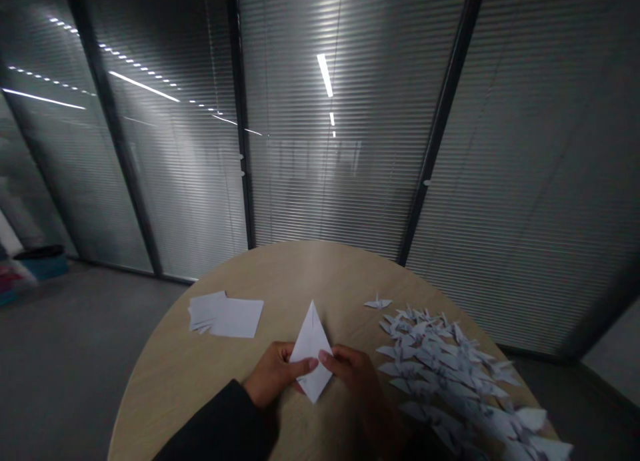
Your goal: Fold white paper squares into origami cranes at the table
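A sheet of white paper folded into a kite shape is held up over the near middle of the table, its long point facing away from me. My left hand grips its left edge, thumb on top and fingers underneath. On the right edge, my right hand pinches the paper in the same way. Both thumbs lie near the centre crease, their tips almost meeting. The fingers below the paper are mostly hidden.
White paper sheets lie in a loose stack on the round wooden table, left of my hands. Many folded paper cranes cover the right side, with one crane apart. Glass panels with blinds stand behind.
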`<state>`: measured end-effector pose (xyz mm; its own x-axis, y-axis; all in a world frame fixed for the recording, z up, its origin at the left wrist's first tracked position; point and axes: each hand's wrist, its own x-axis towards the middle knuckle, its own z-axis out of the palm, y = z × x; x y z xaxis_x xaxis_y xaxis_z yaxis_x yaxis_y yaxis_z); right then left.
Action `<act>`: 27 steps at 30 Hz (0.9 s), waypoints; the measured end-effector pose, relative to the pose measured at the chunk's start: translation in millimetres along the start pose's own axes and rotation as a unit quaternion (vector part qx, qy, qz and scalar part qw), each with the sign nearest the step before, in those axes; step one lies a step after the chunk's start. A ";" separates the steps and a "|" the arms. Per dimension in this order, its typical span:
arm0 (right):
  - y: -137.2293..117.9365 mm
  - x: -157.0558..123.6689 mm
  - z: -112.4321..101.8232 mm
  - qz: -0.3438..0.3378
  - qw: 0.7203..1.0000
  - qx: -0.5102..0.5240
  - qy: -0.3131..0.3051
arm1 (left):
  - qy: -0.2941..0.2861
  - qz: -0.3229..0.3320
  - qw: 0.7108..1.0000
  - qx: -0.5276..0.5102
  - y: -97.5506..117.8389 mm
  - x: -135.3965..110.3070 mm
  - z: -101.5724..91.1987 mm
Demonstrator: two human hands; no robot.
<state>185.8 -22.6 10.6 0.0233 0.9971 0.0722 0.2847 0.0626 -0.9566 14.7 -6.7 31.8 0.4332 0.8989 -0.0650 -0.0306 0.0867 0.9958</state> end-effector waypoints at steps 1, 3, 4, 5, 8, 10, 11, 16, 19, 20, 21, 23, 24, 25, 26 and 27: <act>0.6 0.3 -0.4 0.004 1.000 0.007 -0.003 | -0.009 -0.001 1.000 -0.005 -0.3 0.4 -1.2; 1.2 0.7 -0.7 0.010 1.000 0.023 -0.008 | -0.027 -0.003 1.000 -0.014 -1.1 1.2 -3.5; 1.3 1.0 -0.7 0.013 0.999 0.027 -0.011 | -0.032 -0.004 0.999 -0.017 -1.5 1.4 -4.4; 1.3 1.3 -0.5 0.015 0.999 0.030 -0.011 | -0.034 -0.005 0.999 -0.017 -1.7 1.5 -5.0; 0.5 2.3 0.3 0.006 0.999 0.034 -0.009 | -0.038 -0.009 0.999 -0.008 -2.4 1.1 -5.6; -0.5 2.4 0.2 -0.006 0.999 0.038 -0.007 | -0.048 -0.015 0.999 -0.002 -3.3 0.5 -5.2; -1.1 2.3 -0.2 -0.006 0.999 0.039 -0.010 | -0.056 -0.021 0.998 0.002 -4.0 0.1 -4.8; -4.9 0.0 -2.7 0.027 0.999 0.019 -0.034 | -0.100 -0.046 0.994 0.014 -6.1 -2.6 -2.0; -6.6 -2.3 -2.2 0.034 0.999 0.009 -0.033 | -0.101 -0.040 0.994 0.013 -5.8 -3.4 1.0; -6.9 -3.1 -1.6 0.034 0.999 0.006 -0.024 | -0.094 -0.035 0.995 0.016 -5.6 -3.4 2.1; -7.3 -3.8 -0.9 0.033 0.999 0.002 -0.017 | -0.083 -0.028 0.996 0.022 -5.3 -3.3 3.0; -8.1 -4.7 0.3 0.029 0.999 -0.009 -0.014 | -0.054 -0.013 0.998 0.039 -4.2 -3.2 4.4; -8.8 -4.8 0.6 0.027 0.999 -0.014 -0.017 | -0.043 -0.008 0.998 0.049 -3.4 -3.3 4.7; -9.5 -4.9 0.8 0.024 0.999 -0.017 -0.021 | -0.036 -0.006 0.998 0.058 -2.5 -3.5 4.8; -10.3 -5.0 0.8 0.022 0.999 -0.019 -0.025 | -0.034 -0.007 0.997 0.066 -1.6 -3.9 4.8; -11.1 -5.0 0.7 0.019 0.999 -0.019 -0.026 | -0.036 -0.010 0.997 0.073 -0.8 -4.4 4.7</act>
<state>181.9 -28.2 20.7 -0.0154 0.9997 0.0204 0.3208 0.0242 -0.9468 17.1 -12.7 31.7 0.4969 0.8636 -0.0855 0.1078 0.0364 0.9935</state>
